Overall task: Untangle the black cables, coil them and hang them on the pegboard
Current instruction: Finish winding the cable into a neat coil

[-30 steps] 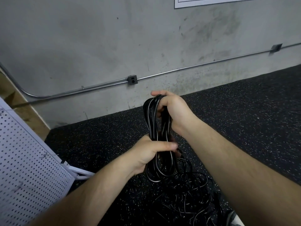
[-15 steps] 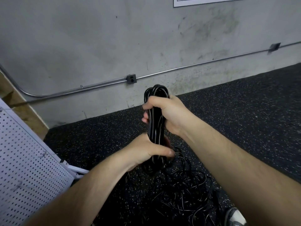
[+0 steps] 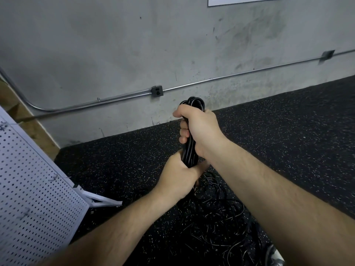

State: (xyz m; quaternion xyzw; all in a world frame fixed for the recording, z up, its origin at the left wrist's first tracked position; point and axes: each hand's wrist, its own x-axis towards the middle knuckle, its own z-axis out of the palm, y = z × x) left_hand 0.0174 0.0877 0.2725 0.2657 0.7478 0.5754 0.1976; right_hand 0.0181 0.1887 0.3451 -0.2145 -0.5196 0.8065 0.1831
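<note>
Gripping entry: coiled black cable bundle (image 3: 189, 156), held upright in mid-air over the speckled floor (image 3: 288, 135). Right hand (image 3: 200, 129) is clenched round its upper part, with the loop ends showing above the fist. Left hand (image 3: 177, 179) is clenched round its lower end, just below the right. Loose cable tangle (image 3: 217, 219) lies on the floor beneath the hands. White pegboard (image 3: 34, 198) leans at left, well apart from the bundle.

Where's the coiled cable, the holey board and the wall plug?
coiled cable (image 3: 189, 154), head view, its middle strands.
pegboard (image 3: 34, 198), head view, its perforated face.
wall outlet (image 3: 157, 91), head view, its front plate.
</note>
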